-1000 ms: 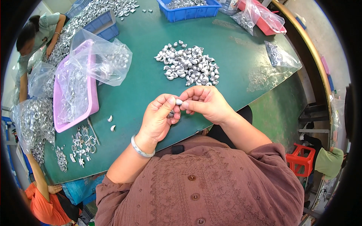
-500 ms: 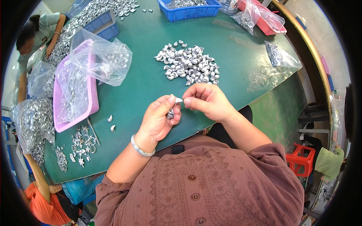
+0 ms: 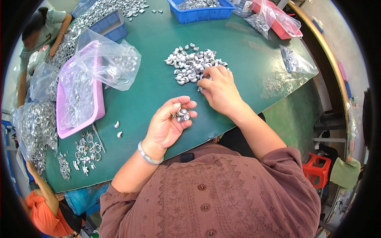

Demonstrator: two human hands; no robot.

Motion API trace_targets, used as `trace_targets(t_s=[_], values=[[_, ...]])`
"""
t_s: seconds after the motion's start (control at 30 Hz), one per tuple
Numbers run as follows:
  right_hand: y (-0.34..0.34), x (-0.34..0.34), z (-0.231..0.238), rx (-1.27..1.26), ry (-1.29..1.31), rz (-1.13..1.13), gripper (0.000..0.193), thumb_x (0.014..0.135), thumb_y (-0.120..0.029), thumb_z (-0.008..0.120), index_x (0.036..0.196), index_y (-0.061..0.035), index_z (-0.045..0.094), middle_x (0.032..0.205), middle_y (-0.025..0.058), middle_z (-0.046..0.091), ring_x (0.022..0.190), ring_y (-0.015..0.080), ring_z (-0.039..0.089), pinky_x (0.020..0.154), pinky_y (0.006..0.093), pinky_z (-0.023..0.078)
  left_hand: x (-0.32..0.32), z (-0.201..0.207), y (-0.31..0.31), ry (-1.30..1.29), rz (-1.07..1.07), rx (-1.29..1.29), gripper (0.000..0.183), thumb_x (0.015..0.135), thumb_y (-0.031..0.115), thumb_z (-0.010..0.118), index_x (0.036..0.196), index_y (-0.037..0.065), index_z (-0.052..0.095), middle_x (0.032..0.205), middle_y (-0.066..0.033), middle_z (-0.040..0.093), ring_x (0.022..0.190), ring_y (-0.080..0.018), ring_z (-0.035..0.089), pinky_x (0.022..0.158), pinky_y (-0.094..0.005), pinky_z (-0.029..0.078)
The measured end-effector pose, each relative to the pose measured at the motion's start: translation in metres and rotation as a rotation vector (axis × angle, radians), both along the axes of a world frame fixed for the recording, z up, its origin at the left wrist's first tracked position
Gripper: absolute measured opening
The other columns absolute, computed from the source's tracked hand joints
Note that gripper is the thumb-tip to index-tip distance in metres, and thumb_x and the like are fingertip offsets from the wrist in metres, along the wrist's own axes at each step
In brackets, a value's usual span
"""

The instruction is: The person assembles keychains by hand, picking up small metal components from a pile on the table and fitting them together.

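Several small, curved silver metal pieces (image 3: 182,115) lie in my left hand (image 3: 166,123), cupped with its fingers curled around them and a pale bangle on the wrist. My right hand (image 3: 220,92) is at the near right edge of a pile of similar crescent-shaped metal pieces (image 3: 190,65) on the green table. Its fingers are bent downward, with a piece (image 3: 200,89) showing at the thumb; the hand hides part of the pile. Two loose crescent pieces (image 3: 118,129) rest on the table to the left of my left hand.
A pink basket (image 3: 99,103) with bagged metal parts stands at left, near loose rings and castings (image 3: 88,151). Blue bins (image 3: 202,15) and a red tray (image 3: 283,32) sit at the far side. A bag of parts (image 3: 295,61) lies right. Co-workers are at the left.
My right hand has left the piece at my left fingertips and reached forward to the pile. My left fingers have loosened, showing more pieces in the palm.
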State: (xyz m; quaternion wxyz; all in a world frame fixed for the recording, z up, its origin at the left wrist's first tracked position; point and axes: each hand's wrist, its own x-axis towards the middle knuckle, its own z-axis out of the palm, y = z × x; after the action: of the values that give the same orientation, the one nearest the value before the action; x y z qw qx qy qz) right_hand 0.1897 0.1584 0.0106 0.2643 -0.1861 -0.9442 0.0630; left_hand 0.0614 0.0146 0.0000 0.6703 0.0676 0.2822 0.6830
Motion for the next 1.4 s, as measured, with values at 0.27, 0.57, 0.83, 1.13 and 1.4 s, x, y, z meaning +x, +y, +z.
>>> trace_targets(t_s=[0.27,0.57,0.83,1.13,1.4], values=[[0.006,0.001,-0.007,-0.086,0.058,0.061,0.009,0.066,-0.004,0.059,0.074,-0.0045,0.061,0.088,0.0055,0.052,0.088,0.0246,0.045,0.078,0.0342,0.037,-0.001,-0.005,0.001,-0.004,-0.007,-0.059,0.017,0.081,0.005,0.05,0.097,0.002,0.054,0.081,-0.0078,0.055,0.064,-0.0147,0.051,0.051,-0.0208,0.04],[0.001,0.003,-0.005,-0.204,0.145,0.091,0.007,0.065,0.0,0.06,0.069,-0.0046,0.056,0.087,0.005,0.053,0.087,0.0244,0.046,0.076,0.0333,0.038,0.003,0.002,0.004,0.134,-0.005,-0.185,0.016,0.082,0.006,0.051,0.097,0.001,0.054,0.078,-0.0053,0.053,0.062,-0.0123,0.049,0.047,-0.0189,0.039],[-0.029,0.001,0.002,-0.469,0.368,0.204,0.013,0.066,0.002,0.061,0.075,-0.0057,0.053,0.076,0.0068,0.056,0.073,0.0249,0.052,0.066,0.0334,0.041,0.006,0.002,0.001,0.198,-0.082,-0.134,0.014,0.084,0.017,0.056,0.091,0.005,0.057,0.072,-0.0009,0.052,0.055,-0.0069,0.045,0.043,-0.0167,0.032],[-0.038,0.006,0.006,-0.761,0.365,0.201,0.011,0.07,0.001,0.06,0.079,-0.0035,0.056,0.075,0.0056,0.056,0.07,0.0192,0.053,0.06,0.0286,0.043,0.009,0.002,0.0,0.244,-0.068,-0.111,0.015,0.086,0.019,0.053,0.091,0.005,0.056,0.071,-0.0013,0.052,0.052,-0.0058,0.044,0.041,-0.0149,0.032],[-0.034,0.013,0.007,-0.768,0.331,0.249,0.01,0.071,-0.001,0.062,0.08,-0.0049,0.059,0.077,0.0032,0.056,0.068,0.0139,0.053,0.056,0.0249,0.041,0.012,0.001,-0.002,0.384,-0.033,-0.066,0.015,0.083,0.012,0.057,0.096,0.005,0.057,0.071,0.0011,0.054,0.053,-0.0037,0.045,0.044,-0.0145,0.035]])
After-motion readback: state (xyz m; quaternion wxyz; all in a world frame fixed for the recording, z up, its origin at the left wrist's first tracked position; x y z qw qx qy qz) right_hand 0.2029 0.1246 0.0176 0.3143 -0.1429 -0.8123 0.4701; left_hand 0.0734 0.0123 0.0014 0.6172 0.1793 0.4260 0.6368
